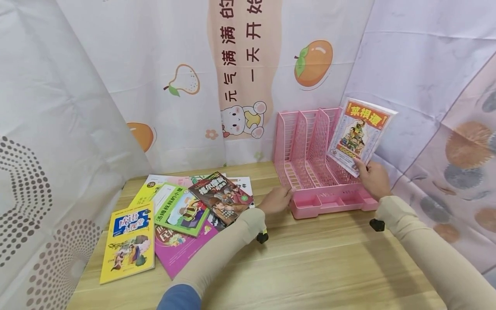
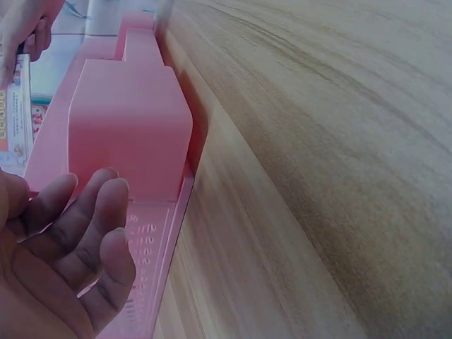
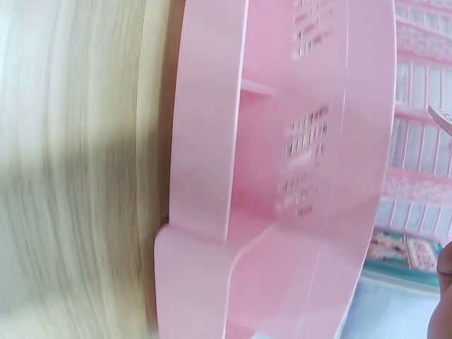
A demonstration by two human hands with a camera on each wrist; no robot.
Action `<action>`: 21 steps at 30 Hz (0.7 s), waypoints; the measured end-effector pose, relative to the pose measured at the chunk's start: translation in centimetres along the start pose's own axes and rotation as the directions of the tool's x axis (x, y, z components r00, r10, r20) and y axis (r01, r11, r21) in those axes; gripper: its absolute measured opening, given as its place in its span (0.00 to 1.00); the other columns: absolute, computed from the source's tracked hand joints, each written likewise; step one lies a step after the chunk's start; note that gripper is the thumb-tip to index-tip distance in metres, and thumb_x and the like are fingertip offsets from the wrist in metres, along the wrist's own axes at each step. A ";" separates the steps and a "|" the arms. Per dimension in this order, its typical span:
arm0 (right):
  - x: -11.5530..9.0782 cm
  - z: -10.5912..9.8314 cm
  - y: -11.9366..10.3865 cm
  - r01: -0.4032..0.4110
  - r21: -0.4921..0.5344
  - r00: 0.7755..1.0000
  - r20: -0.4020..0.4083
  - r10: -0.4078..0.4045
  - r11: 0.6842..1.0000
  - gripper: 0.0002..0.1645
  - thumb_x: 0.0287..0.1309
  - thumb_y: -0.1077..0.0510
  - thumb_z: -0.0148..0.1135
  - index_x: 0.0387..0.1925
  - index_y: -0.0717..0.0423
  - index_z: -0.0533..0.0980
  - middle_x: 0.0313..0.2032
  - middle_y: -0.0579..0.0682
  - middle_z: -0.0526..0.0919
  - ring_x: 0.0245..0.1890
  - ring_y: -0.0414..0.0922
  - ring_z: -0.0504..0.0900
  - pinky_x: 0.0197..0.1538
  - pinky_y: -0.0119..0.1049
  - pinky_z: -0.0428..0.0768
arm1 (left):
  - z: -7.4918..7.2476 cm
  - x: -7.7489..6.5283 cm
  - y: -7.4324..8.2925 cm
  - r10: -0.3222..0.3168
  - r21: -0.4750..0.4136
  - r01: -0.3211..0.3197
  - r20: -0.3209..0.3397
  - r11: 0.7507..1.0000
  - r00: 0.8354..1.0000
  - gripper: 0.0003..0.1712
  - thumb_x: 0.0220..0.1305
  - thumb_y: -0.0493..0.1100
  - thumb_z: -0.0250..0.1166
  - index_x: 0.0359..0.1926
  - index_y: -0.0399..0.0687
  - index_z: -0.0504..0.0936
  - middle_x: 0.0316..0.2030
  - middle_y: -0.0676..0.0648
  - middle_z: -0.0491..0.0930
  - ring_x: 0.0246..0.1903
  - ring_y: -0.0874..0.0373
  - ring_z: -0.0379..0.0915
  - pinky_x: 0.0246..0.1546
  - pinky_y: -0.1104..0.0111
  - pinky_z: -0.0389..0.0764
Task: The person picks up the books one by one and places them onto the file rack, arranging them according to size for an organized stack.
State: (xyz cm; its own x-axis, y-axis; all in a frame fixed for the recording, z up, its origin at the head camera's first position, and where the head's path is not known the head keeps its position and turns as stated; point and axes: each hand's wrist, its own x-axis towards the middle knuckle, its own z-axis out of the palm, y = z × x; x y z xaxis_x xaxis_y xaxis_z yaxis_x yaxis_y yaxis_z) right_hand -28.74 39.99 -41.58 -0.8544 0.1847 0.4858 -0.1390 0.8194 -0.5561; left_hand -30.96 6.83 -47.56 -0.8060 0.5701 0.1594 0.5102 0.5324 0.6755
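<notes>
— So, which step are you on?

— Shelving, I'd judge: I'm bringing one book [image 1: 358, 135] to the pink rack [image 1: 310, 210], at one o'clock from me. My right hand [image 1: 373, 178] pinches its lower edge, and it tilts over the rack's three o'clock end.

— And the other hand?

— My left hand [image 1: 276, 200] is at the rack's eight o'clock corner, fingers loosely bent; whether they grip it, I can't tell.

— What does the next move call for?

— Probably standing the book upright, lining it up with a slot and lowering it in, with the rack kept from sliding.

— Count everything for me.

— One rack, one book held. On the tabletop [image 1: 310, 267], at ten o'clock, an overlapping pile: a yellow book [image 1: 128, 245], a green book [image 1: 181, 209], a dark book [image 1: 222, 196], a purple book [image 1: 182, 255] and a second yellow one [image 1: 145, 192]. That's five; paler covers underneath are too hidden to number. Three rack slots show; the held book hides the rest.
</notes>
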 end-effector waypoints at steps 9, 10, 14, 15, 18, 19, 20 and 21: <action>0.6 -1.9 2.8 -0.015 -0.055 0.999 -0.053 0.012 0.998 0.36 0.78 0.40 0.48 0.32 0.70 0.79 0.23 0.64 0.80 0.20 0.54 0.73 0.27 0.44 0.69 | -0.2 0.0 0.0 0.006 -0.001 -0.006 0.038 1.000 0.999 0.20 0.85 0.51 0.42 0.37 0.51 0.75 0.26 0.48 0.81 0.21 0.62 0.75 0.27 0.70 0.75; 0.6 -2.1 3.0 -0.026 -0.060 0.998 -0.052 0.022 0.998 0.37 0.78 0.39 0.47 0.30 0.69 0.78 0.22 0.63 0.79 0.20 0.54 0.72 0.26 0.45 0.69 | -0.2 0.0 0.0 0.007 -0.003 -0.007 0.037 1.000 0.999 0.20 0.85 0.51 0.43 0.37 0.50 0.75 0.27 0.47 0.82 0.21 0.63 0.74 0.27 0.70 0.75; 0.5 -2.6 3.6 -0.071 -0.096 0.996 -0.054 0.066 0.993 0.39 0.78 0.37 0.45 0.21 0.64 0.72 0.19 0.61 0.76 0.19 0.55 0.71 0.25 0.47 0.67 | -0.1 0.0 -0.1 0.007 0.010 -0.007 0.035 1.000 0.999 0.19 0.85 0.51 0.42 0.39 0.51 0.75 0.27 0.47 0.83 0.21 0.63 0.75 0.27 0.70 0.75; 0.5 -2.7 3.7 -0.081 -0.112 0.996 -0.051 0.075 0.990 0.39 0.78 0.36 0.45 0.20 0.63 0.70 0.18 0.60 0.75 0.19 0.55 0.70 0.25 0.46 0.66 | -0.1 0.0 -0.1 0.002 0.014 -0.003 0.035 1.000 0.999 0.19 0.85 0.51 0.42 0.39 0.51 0.75 0.26 0.47 0.83 0.21 0.63 0.74 0.27 0.70 0.75; 0.3 -2.9 4.0 -0.094 -0.151 0.995 -0.039 0.089 0.984 0.40 0.78 0.36 0.43 0.17 0.61 0.67 0.16 0.58 0.72 0.19 0.56 0.69 0.26 0.47 0.65 | 0.0 0.0 -0.1 -0.009 0.024 0.008 0.042 1.000 0.999 0.19 0.85 0.51 0.42 0.41 0.52 0.76 0.25 0.50 0.82 0.20 0.62 0.74 0.27 0.70 0.76; 0.3 -3.0 4.1 -0.094 -0.163 0.995 -0.036 0.090 0.982 0.40 0.78 0.36 0.43 0.16 0.61 0.67 0.16 0.58 0.73 0.19 0.56 0.70 0.27 0.47 0.65 | 0.0 0.0 0.0 -0.014 0.021 0.014 0.044 1.000 0.999 0.19 0.85 0.51 0.42 0.41 0.52 0.76 0.25 0.50 0.82 0.20 0.62 0.74 0.27 0.69 0.76; 0.2 -3.0 4.2 -0.094 -0.173 0.995 -0.036 0.089 0.980 0.40 0.78 0.36 0.43 0.16 0.60 0.67 0.16 0.58 0.73 0.20 0.57 0.70 0.28 0.48 0.65 | -0.1 -0.1 0.1 -0.020 0.014 0.019 0.048 1.000 0.999 0.19 0.85 0.51 0.42 0.42 0.52 0.77 0.25 0.50 0.82 0.20 0.61 0.75 0.27 0.69 0.76; 0.2 -3.0 4.2 -0.091 -0.185 0.995 -0.042 0.085 0.978 0.40 0.78 0.36 0.43 0.15 0.60 0.67 0.16 0.59 0.73 0.20 0.58 0.71 0.28 0.49 0.65 | -0.1 -0.1 0.2 -0.021 0.011 0.021 0.051 1.000 0.998 0.19 0.85 0.51 0.42 0.43 0.52 0.77 0.25 0.50 0.82 0.19 0.61 0.75 0.26 0.69 0.76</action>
State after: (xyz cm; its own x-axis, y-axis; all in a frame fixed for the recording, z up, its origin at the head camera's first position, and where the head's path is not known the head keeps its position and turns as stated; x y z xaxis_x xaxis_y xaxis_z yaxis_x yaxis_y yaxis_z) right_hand -28.05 45.12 -41.82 -0.8410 0.2766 0.4650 0.0349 0.8854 -0.4635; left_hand -30.85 6.80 -47.39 -0.8004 0.5896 0.1084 0.4966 0.5510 0.6707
